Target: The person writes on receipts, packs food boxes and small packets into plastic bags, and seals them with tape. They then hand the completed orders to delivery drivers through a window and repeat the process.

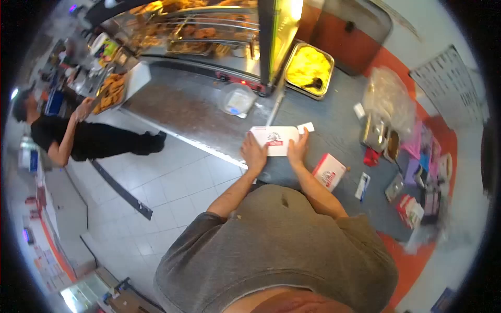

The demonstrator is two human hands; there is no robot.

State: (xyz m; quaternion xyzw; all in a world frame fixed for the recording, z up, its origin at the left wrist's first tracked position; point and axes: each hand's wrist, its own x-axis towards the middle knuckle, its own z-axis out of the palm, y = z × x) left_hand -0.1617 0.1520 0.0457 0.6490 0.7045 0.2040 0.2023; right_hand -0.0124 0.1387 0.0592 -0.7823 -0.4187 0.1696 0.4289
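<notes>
A closed white cardboard takeaway box [275, 136] with a red and black print lies over the counter in front of me. Its left end is gripped by my left hand [254, 155], fingers along the side. My right hand [298, 152] holds the opposite end. Just beyond that end is a small white slip [306, 127]. A second takeaway box [329, 172], white with red sides, rests on the counter to the right of my right forearm.
Behind the box stand a clear plastic tub [237, 100] and a heated display case [209, 39] of fried food. A metal tray of yellow food [309, 68] is at the back. Bags and small items crowd the right side. On the left, a co-worker [88, 136] holds a food tray [111, 91].
</notes>
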